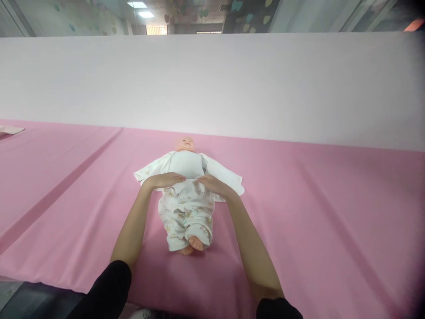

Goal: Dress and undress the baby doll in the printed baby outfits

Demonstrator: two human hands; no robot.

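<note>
A baby doll (185, 144) lies on its back, head away from me and bare feet towards me. It wears white patterned pants (187, 201), pulled up to the waist. A white long-sleeved top (224, 173) lies open, its sleeves spread to both sides of the pale torso (186, 164). My left hand (165, 180) is at the left side of the waistband, fingers pointing inward and closed on its edge. At the right side, my right hand (215, 184) grips the waistband in the same way. Both thumbs are mostly hidden.
A pink sheet (315, 221) with long creases covers the table. Behind it stands a plain white panel (212, 84), with glass above. The corner of a pale cloth (10, 130) shows at the far left. The sheet's front edge hangs near me.
</note>
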